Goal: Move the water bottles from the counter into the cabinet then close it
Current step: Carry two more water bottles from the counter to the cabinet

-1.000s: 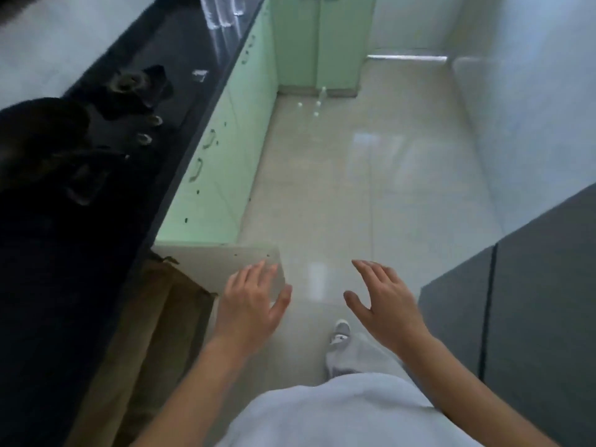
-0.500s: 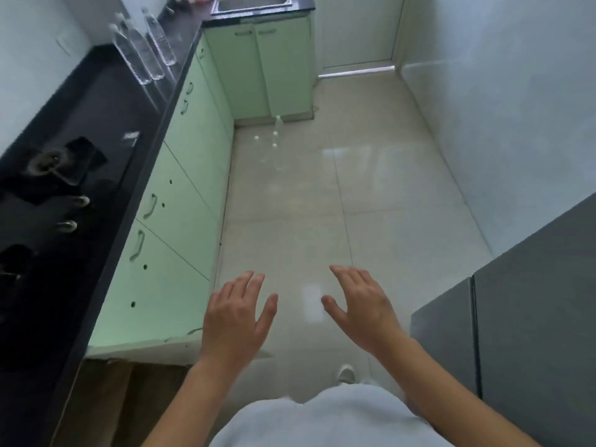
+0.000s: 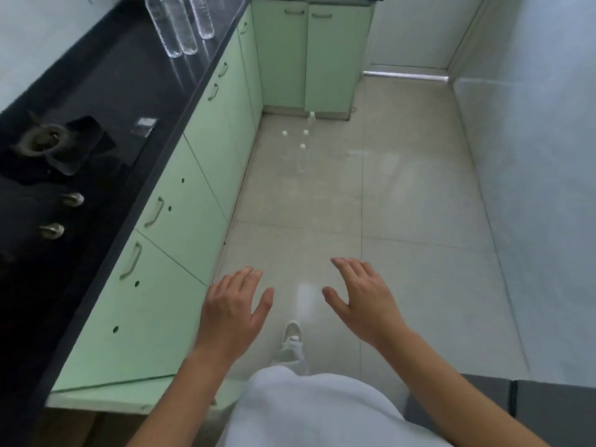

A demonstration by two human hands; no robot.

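Since water bottles [image 3: 180,25] sit far up the surface [image 3: 122,85], I'm approaching | left hand [image 3: 230,312], right hand [image 3: 364,304]: fingers [image 3: 247,275] spread, empty | next: grab one

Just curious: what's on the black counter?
Three clear water bottles at its far end; nearer, a stove burner and two knobs. Its near end is too dark to see.

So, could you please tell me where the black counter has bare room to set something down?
The black counter is bare between the clear plastic water bottles at its far end and the small dark packet. Nearer, the black gas burner and two metal knobs crowd it.
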